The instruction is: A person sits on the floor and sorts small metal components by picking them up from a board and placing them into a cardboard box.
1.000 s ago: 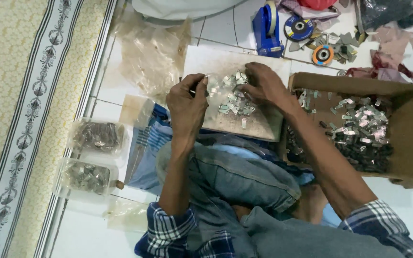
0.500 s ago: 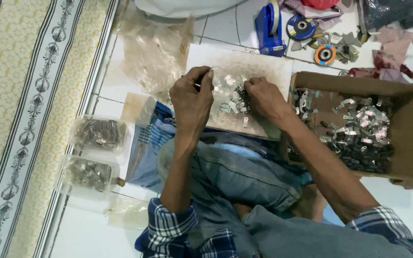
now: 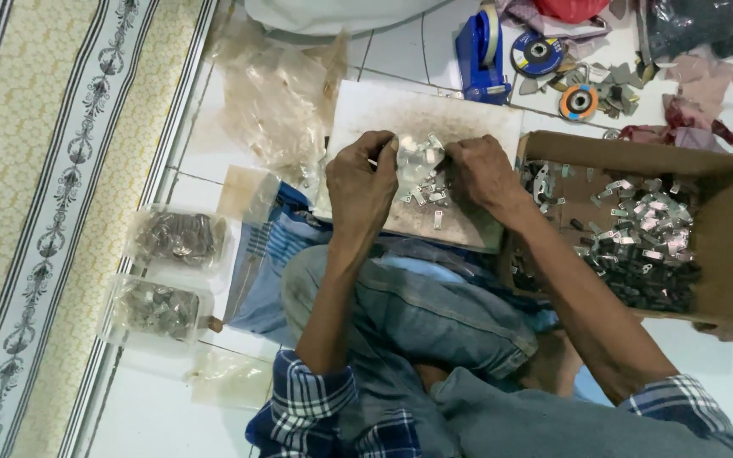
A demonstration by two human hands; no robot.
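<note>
Left hand: fingers curled, pinching small metal clips.
Right hand: closed on the same cluster.
Clips: on worn board (more fill cardboard box).

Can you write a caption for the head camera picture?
Both hands, left hand and right hand, gather small metal pieces on a board.

2 hands, 1 box, 1 board, 2 filled bags, 2 discs.
</note>
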